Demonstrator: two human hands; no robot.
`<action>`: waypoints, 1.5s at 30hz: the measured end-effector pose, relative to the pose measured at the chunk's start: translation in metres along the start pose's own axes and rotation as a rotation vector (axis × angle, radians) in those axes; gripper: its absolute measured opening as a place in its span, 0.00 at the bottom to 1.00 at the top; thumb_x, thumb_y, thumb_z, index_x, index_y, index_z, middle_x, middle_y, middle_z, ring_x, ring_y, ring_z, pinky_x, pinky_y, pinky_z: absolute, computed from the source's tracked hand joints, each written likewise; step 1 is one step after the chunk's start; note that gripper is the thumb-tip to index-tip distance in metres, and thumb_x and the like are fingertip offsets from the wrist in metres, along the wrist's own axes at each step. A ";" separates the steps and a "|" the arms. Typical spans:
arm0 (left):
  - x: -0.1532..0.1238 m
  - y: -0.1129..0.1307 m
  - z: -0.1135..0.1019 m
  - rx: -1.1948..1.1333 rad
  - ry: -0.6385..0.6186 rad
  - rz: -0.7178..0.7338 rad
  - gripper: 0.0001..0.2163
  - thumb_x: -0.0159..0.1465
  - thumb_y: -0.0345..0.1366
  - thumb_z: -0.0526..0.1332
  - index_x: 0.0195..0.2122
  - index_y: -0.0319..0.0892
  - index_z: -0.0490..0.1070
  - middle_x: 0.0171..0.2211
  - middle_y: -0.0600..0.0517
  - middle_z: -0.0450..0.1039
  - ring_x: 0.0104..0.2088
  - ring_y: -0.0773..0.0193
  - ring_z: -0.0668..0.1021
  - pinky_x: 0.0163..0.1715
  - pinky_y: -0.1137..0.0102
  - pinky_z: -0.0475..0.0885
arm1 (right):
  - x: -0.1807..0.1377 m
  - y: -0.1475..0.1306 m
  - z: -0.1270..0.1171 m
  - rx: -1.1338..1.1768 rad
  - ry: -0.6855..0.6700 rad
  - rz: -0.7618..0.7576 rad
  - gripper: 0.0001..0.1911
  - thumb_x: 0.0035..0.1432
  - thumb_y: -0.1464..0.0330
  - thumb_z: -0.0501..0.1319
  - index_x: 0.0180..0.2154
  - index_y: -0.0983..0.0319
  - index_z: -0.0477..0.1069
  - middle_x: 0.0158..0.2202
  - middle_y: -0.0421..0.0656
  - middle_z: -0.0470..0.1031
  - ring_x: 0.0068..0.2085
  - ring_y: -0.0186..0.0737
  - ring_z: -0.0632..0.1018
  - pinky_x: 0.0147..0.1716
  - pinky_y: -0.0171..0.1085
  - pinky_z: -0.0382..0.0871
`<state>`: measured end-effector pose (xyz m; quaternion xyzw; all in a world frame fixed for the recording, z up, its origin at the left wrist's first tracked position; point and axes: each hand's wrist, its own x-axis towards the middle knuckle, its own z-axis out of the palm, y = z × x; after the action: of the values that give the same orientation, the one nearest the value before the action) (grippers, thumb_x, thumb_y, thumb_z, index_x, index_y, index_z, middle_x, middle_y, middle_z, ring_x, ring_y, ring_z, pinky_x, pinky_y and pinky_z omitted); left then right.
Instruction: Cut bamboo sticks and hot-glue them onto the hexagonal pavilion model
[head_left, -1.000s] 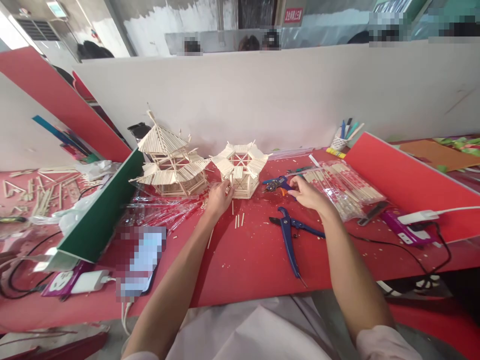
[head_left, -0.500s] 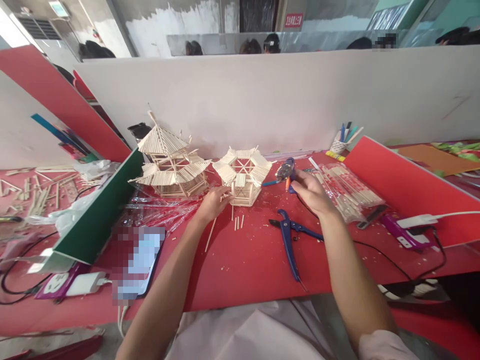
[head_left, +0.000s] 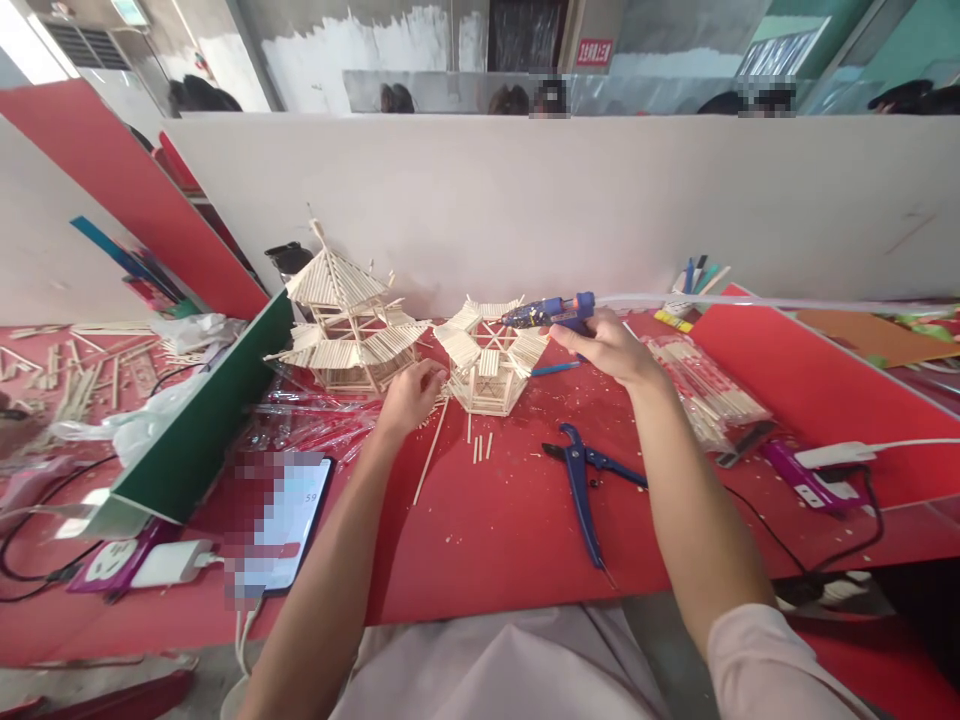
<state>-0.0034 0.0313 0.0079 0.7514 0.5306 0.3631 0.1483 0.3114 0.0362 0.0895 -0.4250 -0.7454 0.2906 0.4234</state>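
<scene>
My right hand (head_left: 619, 348) is closed round the handle of a blue glue gun (head_left: 551, 312). Its nozzle points left, over the roof of the smaller wooden-stick pavilion (head_left: 491, 390), whose middle is open. A long translucent glue stick (head_left: 675, 300) runs out behind the gun. Just left of that pavilion is my left hand (head_left: 411, 398), fingers curled together; whatever they may pinch is too small to make out. The taller stick pavilion (head_left: 337, 285), with a pointed roof, stands behind my left hand. Cut stick pieces (head_left: 482, 448) and a longer thin stick (head_left: 431, 455) lie in front.
Blue-handled cutters (head_left: 581, 490) lie on the red table (head_left: 495, 540). To the left are a phone (head_left: 289, 525), crinkled plastic wrap (head_left: 315, 420) and a green divider (head_left: 202, 430). Bagged sticks (head_left: 701, 385), a purple power strip (head_left: 814, 478) and a red divider (head_left: 847, 390) are to the right.
My right hand has raised the glue gun and turned it level, its nozzle now over the smaller pavilion's roof. My left hand has drawn back slightly left, away from that pavilion.
</scene>
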 end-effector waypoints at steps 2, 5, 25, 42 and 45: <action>-0.001 0.004 0.003 -0.008 -0.037 0.035 0.13 0.68 0.44 0.57 0.41 0.42 0.75 0.29 0.52 0.76 0.28 0.64 0.74 0.31 0.70 0.66 | 0.007 -0.002 -0.004 -0.018 -0.001 -0.016 0.23 0.60 0.46 0.63 0.30 0.60 0.73 0.22 0.38 0.63 0.25 0.35 0.65 0.26 0.37 0.60; -0.002 0.009 0.010 -0.031 -0.063 0.068 0.13 0.66 0.47 0.60 0.38 0.42 0.73 0.27 0.53 0.73 0.27 0.64 0.72 0.30 0.70 0.65 | 0.012 -0.003 -0.007 -0.061 -0.007 -0.029 0.23 0.60 0.46 0.63 0.30 0.59 0.73 0.23 0.38 0.65 0.26 0.37 0.66 0.27 0.38 0.59; -0.009 0.044 0.060 -0.256 0.254 -0.175 0.12 0.63 0.38 0.64 0.33 0.45 0.58 0.25 0.58 0.63 0.25 0.67 0.67 0.27 0.71 0.58 | 0.021 0.000 -0.018 -0.179 -0.122 -0.108 0.20 0.59 0.49 0.63 0.37 0.59 0.79 0.33 0.42 0.76 0.35 0.43 0.73 0.38 0.41 0.66; -0.019 0.060 0.058 -0.769 0.285 -0.185 0.16 0.63 0.49 0.65 0.32 0.41 0.69 0.26 0.54 0.70 0.26 0.68 0.71 0.27 0.72 0.66 | 0.020 0.004 -0.017 -0.167 -0.143 -0.075 0.24 0.57 0.46 0.64 0.26 0.59 0.67 0.24 0.37 0.62 0.28 0.36 0.63 0.29 0.38 0.58; -0.018 0.063 0.055 -0.771 0.295 -0.189 0.17 0.62 0.51 0.65 0.30 0.41 0.70 0.25 0.54 0.70 0.25 0.68 0.71 0.26 0.73 0.65 | 0.020 0.004 -0.016 -0.164 -0.144 -0.075 0.24 0.58 0.46 0.64 0.27 0.59 0.68 0.25 0.37 0.64 0.28 0.37 0.64 0.30 0.38 0.58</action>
<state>0.0758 -0.0012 0.0009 0.5288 0.4382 0.6235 0.3736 0.3211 0.0563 0.1017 -0.4080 -0.8107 0.2422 0.3430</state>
